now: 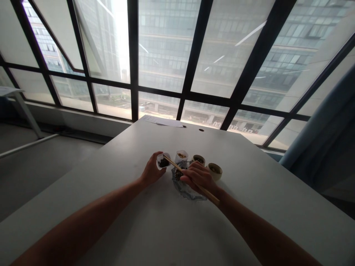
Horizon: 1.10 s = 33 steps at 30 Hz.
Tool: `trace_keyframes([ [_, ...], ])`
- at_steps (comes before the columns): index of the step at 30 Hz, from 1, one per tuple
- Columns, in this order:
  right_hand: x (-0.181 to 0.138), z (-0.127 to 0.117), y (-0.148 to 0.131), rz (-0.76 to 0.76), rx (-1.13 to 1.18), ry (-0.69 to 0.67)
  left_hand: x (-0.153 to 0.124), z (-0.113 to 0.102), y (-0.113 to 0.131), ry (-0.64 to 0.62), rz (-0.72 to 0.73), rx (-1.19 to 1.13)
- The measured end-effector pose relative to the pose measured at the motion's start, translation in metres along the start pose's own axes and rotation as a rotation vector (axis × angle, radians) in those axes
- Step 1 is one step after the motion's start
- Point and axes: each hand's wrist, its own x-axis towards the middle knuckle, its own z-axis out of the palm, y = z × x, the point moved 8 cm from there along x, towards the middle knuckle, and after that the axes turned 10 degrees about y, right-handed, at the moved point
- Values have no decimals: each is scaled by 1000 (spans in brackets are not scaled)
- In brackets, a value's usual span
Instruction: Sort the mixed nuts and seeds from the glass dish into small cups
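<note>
My left hand is wrapped round a small clear plastic cup that is tilted toward me, with dark bits inside. In my right hand is a pair of wooden chopsticks, their tips at the mouth of that cup. Whether the tips pinch anything I cannot tell. Under my right hand lies a clear plastic bag or sheet bearing a pile of small dark and pale pieces, partly hidden by the hand.
Behind the bag stand a clear cup with yellowish pieces and a round cup with dark contents. Another cup is right of my hand. Paper lies at the white table's far end, before windows. A blue curtain hangs right.
</note>
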Motion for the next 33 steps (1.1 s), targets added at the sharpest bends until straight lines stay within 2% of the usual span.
trace_keyframes([
  [4, -5, 11, 6, 69, 23, -60, 0, 1, -1, -2, 3, -24],
  [7, -5, 12, 12, 185, 31, -58, 0, 2, -1, 4, 16, -21],
  [10, -7, -6, 21, 349, 21, 45, -1, 3, -2, -2, 14, 1],
  [13, -21, -33, 36, 587, -20, 152, -1, 4, -5, -9, -6, 14],
  [16, -39, -46, 46, 746, -11, 182, 0, 5, -8, -15, -20, 19],
  [20, -47, -36, 49, 801, 43, 179, 0, 6, -9, -34, -22, 17],
  [25, -39, -23, 50, 788, 63, 199, -1, 8, -12, -49, -31, 8],
  [30, -34, -19, 58, 851, 68, 154, 3, 2, -20, 40, -85, 11],
  [33, -30, -4, 63, 936, 152, 46, 4, -2, -30, 93, -164, 16],
])
